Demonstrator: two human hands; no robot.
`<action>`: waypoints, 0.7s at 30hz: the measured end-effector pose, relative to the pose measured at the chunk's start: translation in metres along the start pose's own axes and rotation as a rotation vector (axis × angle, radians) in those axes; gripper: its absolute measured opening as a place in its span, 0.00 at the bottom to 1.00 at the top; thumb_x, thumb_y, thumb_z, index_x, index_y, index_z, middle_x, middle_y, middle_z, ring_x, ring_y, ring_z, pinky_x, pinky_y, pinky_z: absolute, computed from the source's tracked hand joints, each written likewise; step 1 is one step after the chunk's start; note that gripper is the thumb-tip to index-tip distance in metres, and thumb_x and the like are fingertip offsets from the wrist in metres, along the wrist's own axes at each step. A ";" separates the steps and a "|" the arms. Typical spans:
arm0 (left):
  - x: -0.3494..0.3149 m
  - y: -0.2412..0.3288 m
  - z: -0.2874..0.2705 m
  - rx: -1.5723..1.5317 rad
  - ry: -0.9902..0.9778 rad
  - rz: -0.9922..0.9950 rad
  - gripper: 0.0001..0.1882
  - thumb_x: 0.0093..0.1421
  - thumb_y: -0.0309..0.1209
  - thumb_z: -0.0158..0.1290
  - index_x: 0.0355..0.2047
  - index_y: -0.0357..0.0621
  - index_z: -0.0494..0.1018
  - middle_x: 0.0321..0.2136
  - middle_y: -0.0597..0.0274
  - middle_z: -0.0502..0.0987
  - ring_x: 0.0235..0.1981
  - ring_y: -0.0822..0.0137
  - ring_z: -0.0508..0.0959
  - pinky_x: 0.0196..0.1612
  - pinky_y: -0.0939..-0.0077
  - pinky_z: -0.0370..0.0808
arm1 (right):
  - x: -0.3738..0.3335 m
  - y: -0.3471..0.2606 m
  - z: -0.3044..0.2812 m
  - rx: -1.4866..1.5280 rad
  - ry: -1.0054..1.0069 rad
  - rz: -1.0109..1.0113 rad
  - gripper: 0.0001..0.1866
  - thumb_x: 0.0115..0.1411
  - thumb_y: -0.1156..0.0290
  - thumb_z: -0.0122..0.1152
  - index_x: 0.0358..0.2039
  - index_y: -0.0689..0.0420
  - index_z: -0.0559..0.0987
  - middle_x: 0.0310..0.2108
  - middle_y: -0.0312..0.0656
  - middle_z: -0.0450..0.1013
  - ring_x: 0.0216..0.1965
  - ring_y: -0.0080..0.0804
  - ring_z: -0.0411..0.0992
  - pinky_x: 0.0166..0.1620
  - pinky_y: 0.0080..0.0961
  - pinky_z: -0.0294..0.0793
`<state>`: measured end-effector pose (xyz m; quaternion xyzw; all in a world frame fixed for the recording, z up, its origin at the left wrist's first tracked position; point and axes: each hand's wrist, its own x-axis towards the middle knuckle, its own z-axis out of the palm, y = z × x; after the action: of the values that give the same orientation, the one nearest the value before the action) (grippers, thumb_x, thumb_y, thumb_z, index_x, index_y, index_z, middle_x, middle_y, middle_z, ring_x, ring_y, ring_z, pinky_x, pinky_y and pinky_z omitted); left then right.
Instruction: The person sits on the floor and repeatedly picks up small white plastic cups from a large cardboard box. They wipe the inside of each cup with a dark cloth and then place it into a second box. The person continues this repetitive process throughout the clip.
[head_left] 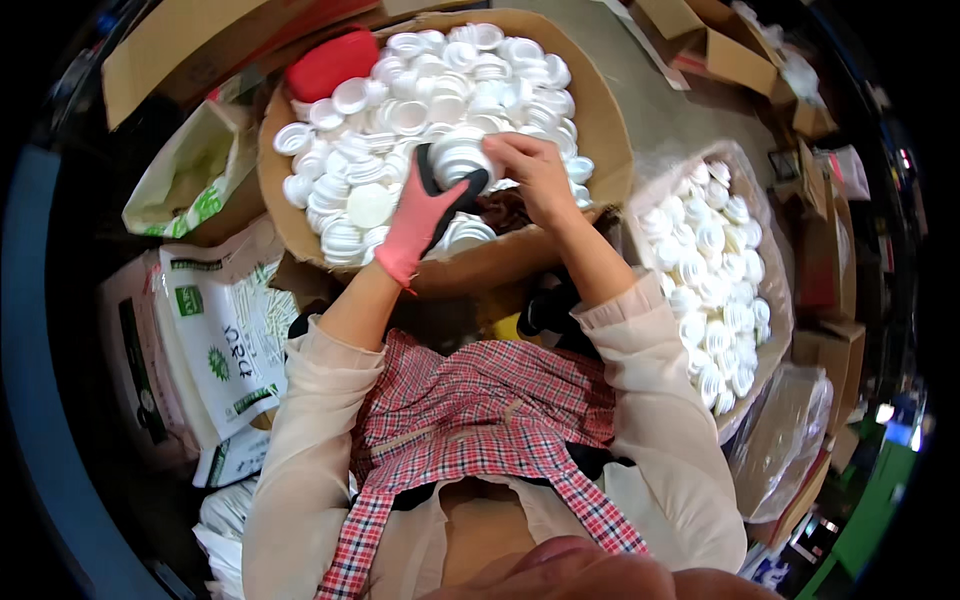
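Note:
My left hand (422, 208) wears a pink glove with black fingers. Its thumb and fingers are closed around a white round plastic lid (460, 156), or possibly a small stack of them; I cannot tell which. My bare right hand (537, 178) grips the other side of the same white piece with its fingertips. Both hands are above a big cardboard box (605, 115) heaped with loose white lids (408, 115). A red thing (334, 64), its kind unclear, lies on the heap at the far left.
To the right stands a plastic-lined box (775, 300) full of similar white lids (712, 238). A white-and-green bag (190, 185) and printed sacks (205, 320) with small white sticks (262, 312) are on the left. Cardboard boxes (725, 45) sit at the far right.

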<state>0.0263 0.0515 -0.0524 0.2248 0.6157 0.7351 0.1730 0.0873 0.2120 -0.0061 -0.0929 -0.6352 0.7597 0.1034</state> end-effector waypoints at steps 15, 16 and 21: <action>0.001 0.053 -0.027 0.175 -0.144 -0.138 0.22 0.65 0.38 0.47 0.55 0.38 0.65 0.46 0.55 0.74 0.44 0.64 0.77 0.46 0.73 0.75 | -0.112 0.035 -0.365 -0.759 0.971 0.318 0.16 0.60 0.63 0.56 0.36 0.64 0.80 0.29 0.40 0.75 0.30 0.28 0.74 0.31 0.28 0.79; -0.001 0.053 -0.035 0.167 -0.121 -0.167 0.21 0.65 0.37 0.47 0.55 0.38 0.66 0.46 0.55 0.74 0.43 0.64 0.77 0.45 0.73 0.75 | -0.116 0.048 -0.373 -0.740 1.012 0.352 0.15 0.59 0.64 0.57 0.36 0.65 0.80 0.28 0.41 0.76 0.29 0.29 0.74 0.32 0.30 0.79; -0.001 0.051 -0.064 0.020 0.035 -0.133 0.19 0.65 0.34 0.47 0.53 0.35 0.68 0.42 0.53 0.76 0.42 0.63 0.79 0.45 0.73 0.76 | -0.099 0.066 -0.367 -1.274 1.051 -0.072 0.16 0.55 0.66 0.58 0.41 0.62 0.79 0.38 0.53 0.77 0.41 0.47 0.75 0.46 0.38 0.72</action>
<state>-0.0062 -0.0116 -0.0119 0.1724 0.6394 0.7197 0.2086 0.2798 0.5201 -0.1351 -0.4564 -0.8156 0.1077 0.3389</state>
